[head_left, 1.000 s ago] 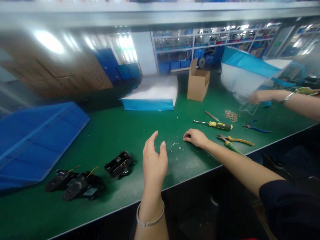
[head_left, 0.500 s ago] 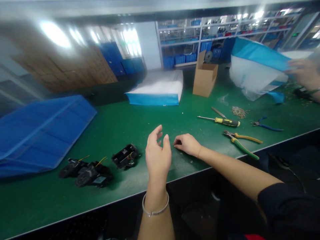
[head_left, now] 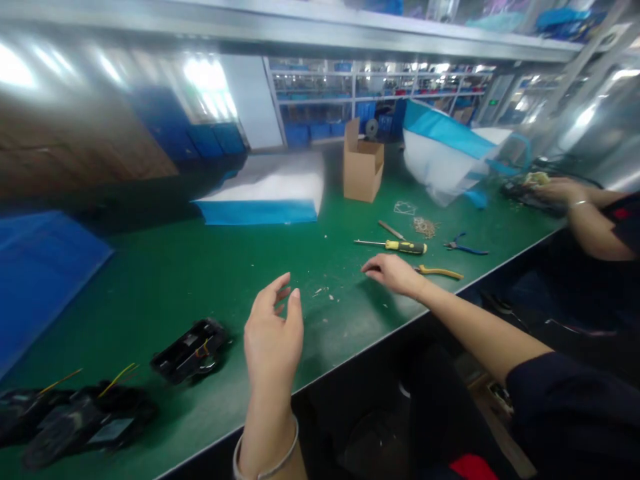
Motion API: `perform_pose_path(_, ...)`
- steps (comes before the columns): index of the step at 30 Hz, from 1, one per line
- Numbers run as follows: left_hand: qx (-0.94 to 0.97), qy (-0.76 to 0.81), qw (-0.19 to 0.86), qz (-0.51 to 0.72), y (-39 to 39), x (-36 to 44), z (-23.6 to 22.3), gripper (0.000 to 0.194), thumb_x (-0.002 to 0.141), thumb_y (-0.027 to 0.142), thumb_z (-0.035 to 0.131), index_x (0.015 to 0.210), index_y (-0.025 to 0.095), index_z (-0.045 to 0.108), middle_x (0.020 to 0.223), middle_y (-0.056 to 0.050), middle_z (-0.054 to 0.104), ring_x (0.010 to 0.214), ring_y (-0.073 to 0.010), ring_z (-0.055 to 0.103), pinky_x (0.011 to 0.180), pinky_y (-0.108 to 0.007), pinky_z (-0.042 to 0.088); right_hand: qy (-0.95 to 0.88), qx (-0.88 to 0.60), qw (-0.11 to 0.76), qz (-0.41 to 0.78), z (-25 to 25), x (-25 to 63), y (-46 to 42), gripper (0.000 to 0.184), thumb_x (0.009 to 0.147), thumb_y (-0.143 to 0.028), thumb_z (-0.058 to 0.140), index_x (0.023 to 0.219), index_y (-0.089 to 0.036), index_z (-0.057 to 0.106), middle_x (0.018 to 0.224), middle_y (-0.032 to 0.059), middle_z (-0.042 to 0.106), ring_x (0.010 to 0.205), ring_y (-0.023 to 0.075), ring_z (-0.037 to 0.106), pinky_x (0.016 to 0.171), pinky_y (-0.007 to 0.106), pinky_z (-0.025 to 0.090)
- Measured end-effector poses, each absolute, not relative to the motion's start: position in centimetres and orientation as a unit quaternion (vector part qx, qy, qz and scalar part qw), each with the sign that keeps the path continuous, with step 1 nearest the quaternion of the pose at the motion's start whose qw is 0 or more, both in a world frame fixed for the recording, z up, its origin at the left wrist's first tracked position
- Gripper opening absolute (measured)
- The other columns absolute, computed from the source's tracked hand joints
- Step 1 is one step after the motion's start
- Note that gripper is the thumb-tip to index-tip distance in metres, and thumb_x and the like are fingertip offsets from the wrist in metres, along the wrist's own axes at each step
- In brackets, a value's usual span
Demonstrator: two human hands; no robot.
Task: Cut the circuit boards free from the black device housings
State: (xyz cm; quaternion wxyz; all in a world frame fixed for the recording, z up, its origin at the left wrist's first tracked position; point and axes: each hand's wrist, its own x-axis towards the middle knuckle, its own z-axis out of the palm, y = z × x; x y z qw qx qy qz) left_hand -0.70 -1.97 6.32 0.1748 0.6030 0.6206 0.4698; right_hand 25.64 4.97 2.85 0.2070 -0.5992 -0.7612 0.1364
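My left hand [head_left: 274, 327] is raised over the near part of the green bench, its thumb apart from loosely curved fingers, holding nothing. To its left lies a black plastic housing [head_left: 193, 350] with thin coloured wires. My right hand [head_left: 393, 273] hovers palm down over the bench, fingers loosely bent; I see nothing in it. It partly covers the yellow-and-green-handled cutting pliers [head_left: 440, 272]. Just beyond it lies a yellow-and-black screwdriver [head_left: 406, 247]. Small pale scraps [head_left: 325, 293] are scattered between my hands.
More black wired assemblies [head_left: 95, 420] sit at lower left, near a blue bin [head_left: 45, 280]. Farther back are a white-and-blue bag [head_left: 265, 193], a cardboard box [head_left: 363, 170] and another bag [head_left: 445, 157]. Blue-handled pliers [head_left: 467, 248] lie right. A co-worker's hands [head_left: 565, 193] work at far right.
The view has swung right, so bench items appear farther left. My right hand has moved right, away from my left hand, to over the cutting pliers. The co-worker's hand has left the bag.
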Motion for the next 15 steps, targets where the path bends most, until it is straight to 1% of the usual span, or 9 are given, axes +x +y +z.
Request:
perform_pose_path(2, 0.609, 0.634, 0.169, 0.445, -1.9, -0.4, 6.2, 0.037, 0.087, 0.042, 0.053, 0.12, 0.028, 0.06, 0.115, -0.006, 0.067, 0.097, -0.0219, 0.066, 0.086, -0.04, 0.053, -0.698, -0.663, 0.247, 0.11, 4.0, 30.6, 6.4, 0.021, 0.082, -0.018, 0.059, 0.097, -0.02, 0.074, 0.097, 0.0037, 0.073, 0.089, 0.0177, 0.066, 0.086, 0.026, 0.047)
perform_pose_path(5, 0.614, 0.65, 0.164, 0.416, -1.7, 0.1, 6.1, 0.036, 0.086, 0.044, 0.053, 0.12, 0.031, 0.06, 0.113, -0.004, 0.067, 0.094, -0.0221, 0.066, 0.082, -0.038, 0.054, -0.587, -0.747, 0.301, 0.083, 5.1, 37.7, 8.6, 0.024, 0.08, -0.015, 0.057, 0.097, -0.012, 0.075, 0.081, 0.0064, 0.074, 0.075, 0.0173, 0.067, 0.077, 0.026, 0.05)
perform_pose_path(7, 0.616, 0.657, 0.163, 0.402, -1.4, 0.4, 6.0, 0.036, 0.086, 0.045, 0.052, 0.12, 0.033, 0.059, 0.113, -0.003, 0.067, 0.093, -0.0217, 0.066, 0.08, -0.037, 0.053, -0.525, -0.778, 0.338, 0.072, 5.2, 41.2, 9.9, 0.026, 0.077, -0.015, 0.057, 0.095, -0.01, 0.075, 0.075, 0.0069, 0.073, 0.072, 0.0174, 0.067, 0.076, 0.026, 0.051)
perform_pose_path(10, 0.621, 0.671, 0.162, 0.372, -0.8, 0.9, 5.8, 0.035, 0.087, 0.046, 0.051, 0.119, 0.036, 0.059, 0.111, -0.001, 0.068, 0.091, -0.0219, 0.066, 0.077, -0.037, 0.052, -0.465, -0.787, 0.397, 0.079, 4.6, 44.0, 11.4, 0.027, 0.074, -0.016, 0.06, 0.096, -0.009, 0.075, 0.073, 0.0074, 0.073, 0.072, 0.0177, 0.067, 0.076, 0.027, 0.052)
perform_pose_path(15, 0.633, 0.683, 0.161, 0.327, -0.3, 1.4, 5.8, 0.035, 0.087, 0.048, 0.049, 0.119, 0.035, 0.058, 0.113, -0.002, 0.067, 0.093, -0.0234, 0.066, 0.078, -0.037, 0.051, -0.414, -0.752, 0.492, 0.142, 3.9, 45.2, 12.6, 0.024, 0.075, -0.015, 0.063, 0.096, -0.007, 0.073, 0.074, 0.0078, 0.072, 0.066, 0.0153, 0.067, 0.071, 0.026, 0.054)
